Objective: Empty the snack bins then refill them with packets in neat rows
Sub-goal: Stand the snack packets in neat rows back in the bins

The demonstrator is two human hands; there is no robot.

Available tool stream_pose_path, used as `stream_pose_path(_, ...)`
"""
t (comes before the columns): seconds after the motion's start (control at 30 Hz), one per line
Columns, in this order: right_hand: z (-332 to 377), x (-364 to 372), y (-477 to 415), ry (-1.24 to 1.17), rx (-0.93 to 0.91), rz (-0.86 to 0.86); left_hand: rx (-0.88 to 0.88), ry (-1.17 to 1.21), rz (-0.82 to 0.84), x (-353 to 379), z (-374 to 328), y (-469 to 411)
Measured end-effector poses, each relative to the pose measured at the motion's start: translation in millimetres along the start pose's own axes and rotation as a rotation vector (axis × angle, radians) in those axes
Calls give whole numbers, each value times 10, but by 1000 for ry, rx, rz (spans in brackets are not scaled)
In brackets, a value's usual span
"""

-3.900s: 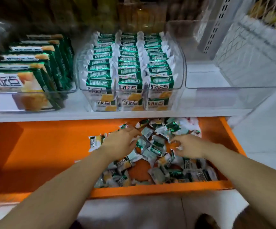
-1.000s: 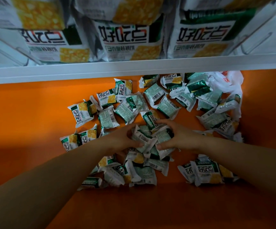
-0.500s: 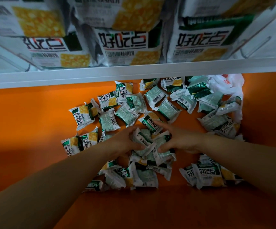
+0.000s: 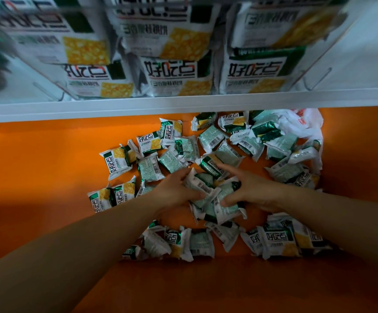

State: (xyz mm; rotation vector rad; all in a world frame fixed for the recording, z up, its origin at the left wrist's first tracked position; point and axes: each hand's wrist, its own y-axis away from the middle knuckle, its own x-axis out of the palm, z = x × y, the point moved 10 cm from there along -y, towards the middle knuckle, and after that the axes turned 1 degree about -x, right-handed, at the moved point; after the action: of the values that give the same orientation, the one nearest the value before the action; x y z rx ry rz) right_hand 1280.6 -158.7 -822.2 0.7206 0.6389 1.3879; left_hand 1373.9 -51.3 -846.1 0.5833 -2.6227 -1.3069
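Hands meet over a loose heap of small green-and-white foil snack packets (image 4: 226, 154) scattered on a flat orange lower shelf (image 4: 47, 168). The left hand (image 4: 176, 188) and right hand (image 4: 249, 188) each have their grip clamped on a few of these packets, pressed together between them at the heap's centre. A crumpled white plastic bag (image 4: 301, 123) lies at the far right of the heap, and above the white shelf edge (image 4: 183, 105) a clear plastic bin (image 4: 316, 75) holds matching packets standing upright in rows.
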Motion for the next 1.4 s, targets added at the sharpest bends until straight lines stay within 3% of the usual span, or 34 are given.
stream_pose_path(0.23, 343, -207, 678, 221, -145, -74, 193, -33, -39, 252, -635, 621)
stream_pose_path(0.57, 742, -499, 2131, -7, -341, -207, 432, -6, 29, 888, -1670, 1824)
stream_pose_path(0.87, 1145, -530, 3395, 49, -487, -342, 630, -99, 30, 1242, -2242, 2852)
stream_pose_path(1.07, 1803, -826, 4032, 150, -676, -502, 915, -130, -42, 1247, -3051, 3350)
stream_pose_path(1.2, 2167, -1240, 4096, 224, -746, -613, 1034, -241, -137, 1189, -3659, 3285)
stream_pose_path(1.4, 2266, -2010, 3638, 273, -695, -753, 930, -254, -164, 1269, -4216, 2415)
